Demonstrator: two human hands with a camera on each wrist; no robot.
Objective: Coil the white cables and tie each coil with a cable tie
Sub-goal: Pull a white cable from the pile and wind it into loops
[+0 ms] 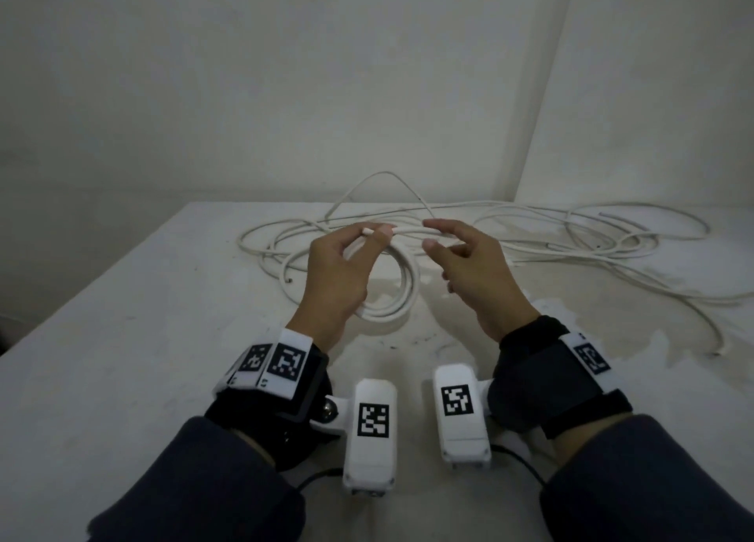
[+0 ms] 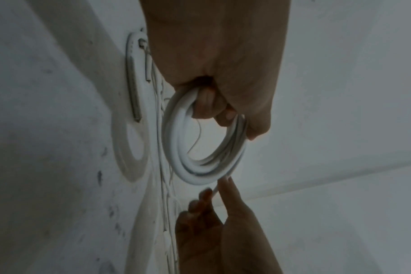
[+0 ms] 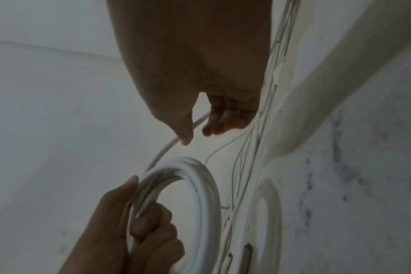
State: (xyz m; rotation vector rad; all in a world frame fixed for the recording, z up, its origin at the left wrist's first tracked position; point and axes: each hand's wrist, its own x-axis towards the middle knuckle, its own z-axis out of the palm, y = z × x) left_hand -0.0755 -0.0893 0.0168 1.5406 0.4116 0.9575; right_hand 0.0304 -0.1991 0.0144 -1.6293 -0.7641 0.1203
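Note:
My left hand (image 1: 377, 235) grips a small coil of white cable (image 1: 402, 292) and holds it upright above the table; the fingers pass through the ring and the thumb presses on its top. In the left wrist view the coil (image 2: 190, 166) hangs below that hand (image 2: 237, 122). The coil's free strand (image 3: 167, 148) leads right, between the thumb and fingers of my right hand (image 1: 432, 235). That hand's fingers are loosely spread and do not clamp the strand; the right wrist view shows a gap between its thumb and fingers (image 3: 214, 128).
More loose white cable (image 1: 571, 231) sprawls over the back and right of the white table (image 1: 122, 358), with a stray end (image 1: 720, 352) near the right. Another loose loop (image 1: 261, 248) lies behind the left hand. Walls meet in a corner behind the table.

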